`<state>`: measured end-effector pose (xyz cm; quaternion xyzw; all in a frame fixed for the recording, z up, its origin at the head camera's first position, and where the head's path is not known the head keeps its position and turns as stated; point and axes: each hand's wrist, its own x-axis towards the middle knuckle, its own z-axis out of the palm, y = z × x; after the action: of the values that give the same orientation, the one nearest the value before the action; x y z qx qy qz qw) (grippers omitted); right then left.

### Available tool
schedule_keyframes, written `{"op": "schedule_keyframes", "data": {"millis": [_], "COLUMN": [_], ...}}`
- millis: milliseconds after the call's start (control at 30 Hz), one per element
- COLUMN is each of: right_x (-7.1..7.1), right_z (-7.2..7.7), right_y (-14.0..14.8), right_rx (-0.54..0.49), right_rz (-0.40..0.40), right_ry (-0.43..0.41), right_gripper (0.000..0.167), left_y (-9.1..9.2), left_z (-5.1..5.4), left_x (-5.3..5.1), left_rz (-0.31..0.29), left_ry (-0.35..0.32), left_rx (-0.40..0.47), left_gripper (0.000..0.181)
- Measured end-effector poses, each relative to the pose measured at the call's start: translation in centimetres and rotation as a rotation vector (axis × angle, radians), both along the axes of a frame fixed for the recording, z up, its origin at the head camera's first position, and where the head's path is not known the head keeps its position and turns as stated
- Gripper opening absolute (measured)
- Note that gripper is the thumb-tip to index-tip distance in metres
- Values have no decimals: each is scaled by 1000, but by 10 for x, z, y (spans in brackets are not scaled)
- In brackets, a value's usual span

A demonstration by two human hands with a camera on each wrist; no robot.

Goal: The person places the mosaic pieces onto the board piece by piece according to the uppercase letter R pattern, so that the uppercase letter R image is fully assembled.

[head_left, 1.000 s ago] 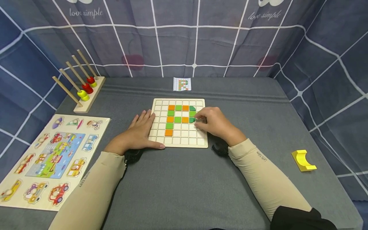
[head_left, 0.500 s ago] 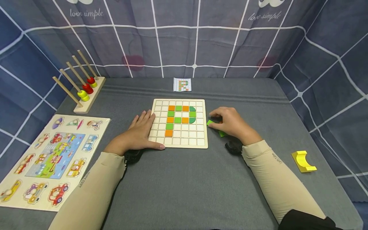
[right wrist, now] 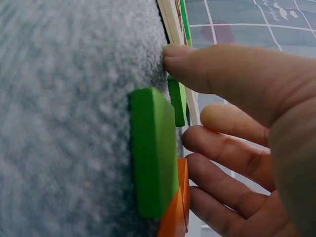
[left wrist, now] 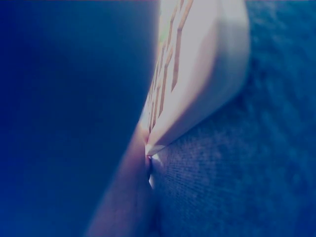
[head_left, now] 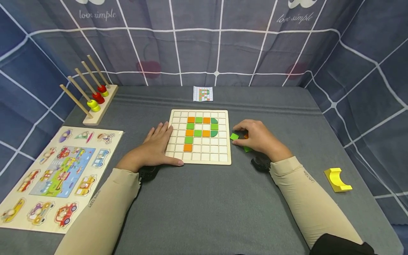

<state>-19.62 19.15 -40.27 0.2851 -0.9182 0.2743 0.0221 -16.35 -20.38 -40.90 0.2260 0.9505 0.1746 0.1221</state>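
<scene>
A wooden grid board (head_left: 214, 156) lies mid-table. Orange and green squares (head_left: 198, 133) fill some of its cells, with two dark green curved pieces (head_left: 214, 120) at the right of the pattern. Spread fingers of my left hand (head_left: 151, 148) rest on the board's left edge, the thumb along its near corner. Right of the board, my right hand (head_left: 255, 137) hovers over loose tiles: a green square (head_left: 234, 136), another green tile (right wrist: 153, 153) and orange ones (right wrist: 174, 213) partly under the hand. In the right wrist view thumb and fingers stand apart, pinching nothing.
A small pattern card (head_left: 203, 94) lies behind the board. At left are a vehicle puzzle board (head_left: 108, 141) and a peg stand (head_left: 103, 108) with red and yellow beads. A yellow curved block (head_left: 336, 180) sits far right.
My right hand has left the board's right side and moved right to the loose tiles. Over the last half second the near green square has come more into sight. The left hand stays put.
</scene>
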Motion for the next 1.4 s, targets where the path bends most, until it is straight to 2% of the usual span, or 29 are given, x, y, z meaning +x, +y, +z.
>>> {"op": "schedule_keyframes", "data": {"millis": [467, 667, 1400], "right_x": [2, 4, 6], "right_z": [-3, -4, -5], "right_y": [0, -2, -4], "right_rx": [-50, -73, -63], "right_rz": [39, 28, 2], "right_ry": [15, 5, 7], "right_gripper": [30, 25, 24], "left_y": [0, 0, 0], "left_z": [0, 0, 0], "left_x": [0, 0, 0], "left_rz": [5, 5, -4], "left_ry": [-8, -8, 0], "left_rx": [-5, -6, -4], "left_gripper": [148, 147, 147]}}
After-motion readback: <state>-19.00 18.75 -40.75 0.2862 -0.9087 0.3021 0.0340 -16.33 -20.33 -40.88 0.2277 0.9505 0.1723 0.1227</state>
